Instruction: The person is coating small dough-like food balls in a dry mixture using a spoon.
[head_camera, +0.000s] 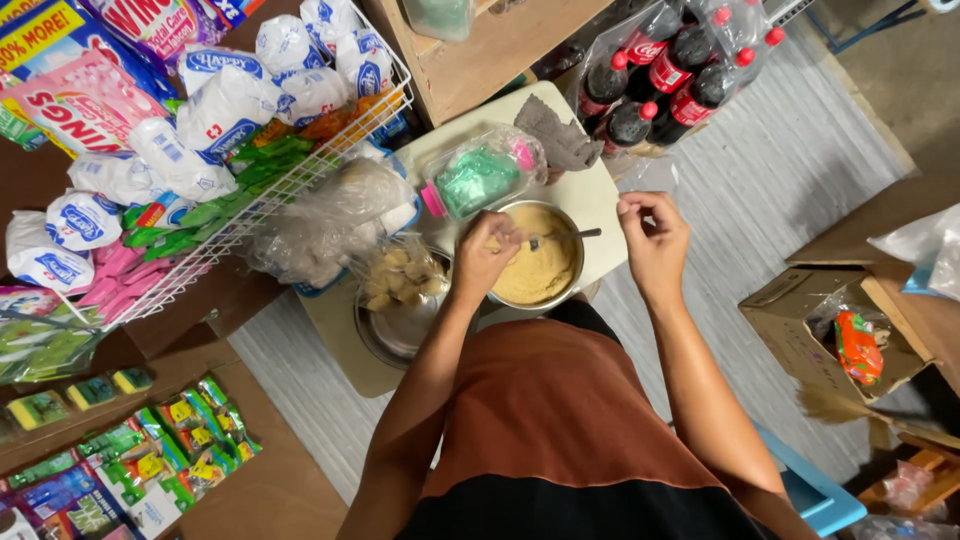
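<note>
Seen from above: a small cream table (590, 200) stands between a wire rack (300, 180) of packets at its left edge and a pack of dark bottles (660, 80) beyond its far right corner; bare grey floor (780, 200) gives open room to the right. A metal bowl (572, 232) of yellow dough (540, 270) sits at the table's near edge, just beside a lower metal dish (400, 330) and a clear bag of pale pieces (400, 275). A plastic bag with green contents (480, 180) lies behind the bowl. The left hand (485, 252) is curled over the bowl's left rim, fingers pinched in the dough. The right hand (652, 235) hovers just right of the bowl, fingers loosely pinched; whether it holds anything cannot be told. A spoon (565, 237) rests in the dough, handle pointing right.
</note>
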